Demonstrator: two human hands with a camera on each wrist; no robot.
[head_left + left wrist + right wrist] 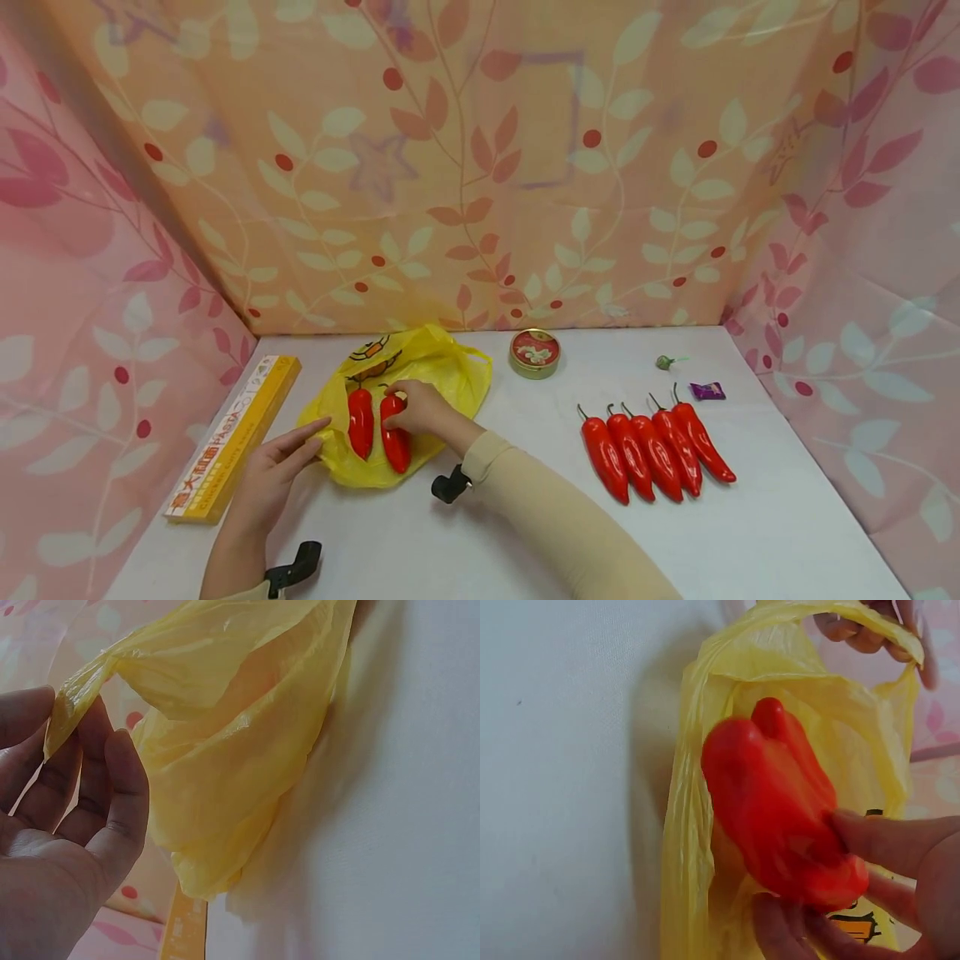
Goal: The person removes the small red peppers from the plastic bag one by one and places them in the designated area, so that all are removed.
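A yellow plastic bag (pixel 442 400) lies with its mouth toward me at the left of the table. My left hand (pixel 266 479) pinches the edge of the bag's mouth between thumb and fingers, and in the left wrist view the plastic (pixel 225 765) is drawn up to the fingertips. My right hand (pixel 423 408) grips a glossy red chili pepper (pixel 395 442) over the bag. A second red pepper (pixel 360 423) is just left of it. In the right wrist view the held pepper (pixel 769 802) overlaps the open mouth, with the other one partly hidden behind it.
Several red peppers (pixel 656 458) lie in a row on the right. Behind them are a purple wrapped candy (pixel 707 391) and a small green lollipop (pixel 664 362). A round red tin (pixel 535 353) stands at the back; a yellow pasta box (pixel 232 437) lies at the left.
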